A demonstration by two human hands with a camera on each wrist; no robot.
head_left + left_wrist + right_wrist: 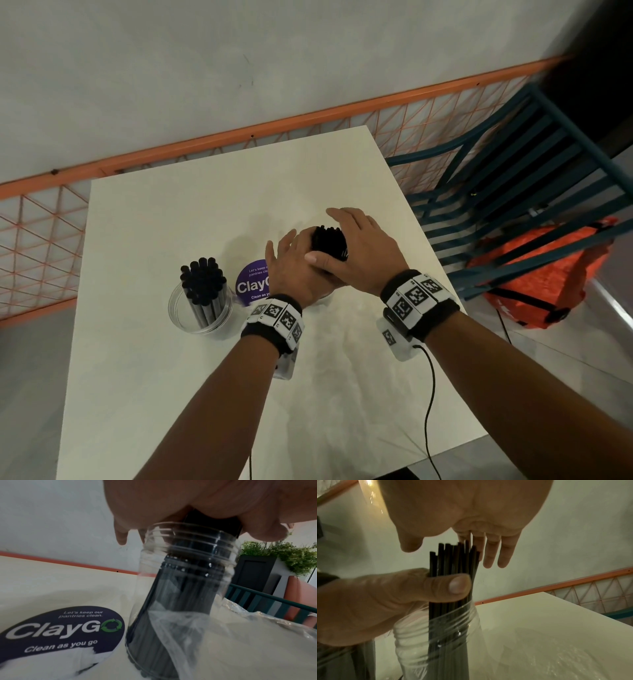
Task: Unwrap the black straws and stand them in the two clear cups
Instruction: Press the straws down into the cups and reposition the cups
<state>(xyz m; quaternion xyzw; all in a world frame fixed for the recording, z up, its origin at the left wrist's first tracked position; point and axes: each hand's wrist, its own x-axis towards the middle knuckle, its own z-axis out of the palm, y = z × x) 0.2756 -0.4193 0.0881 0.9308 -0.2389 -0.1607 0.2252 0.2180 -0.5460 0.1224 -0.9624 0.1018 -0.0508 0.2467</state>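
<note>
My left hand (294,263) wraps thumb and fingers (452,584) round the straws (453,561) standing in the right cup (185,582). My right hand (359,246) lies flat over their tips, fingers (491,553) straight and together. The left cup (200,308), holding more straws, stands on the bench (171,394) beside a purple sticker (60,631).

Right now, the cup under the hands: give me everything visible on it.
The cup is clear plastic with ridged rings below the rim, tapering toward its base. It stands on the white table, beside the purple sticker and against crumpled clear wrap. A tight bundle of black straws stands in it, tips well above the rim. The left hand holds the straws just above the rim, thumb across them; the right hand is over the tips, fingers straight. Whether either hand touches the cup is unclear.
</note>
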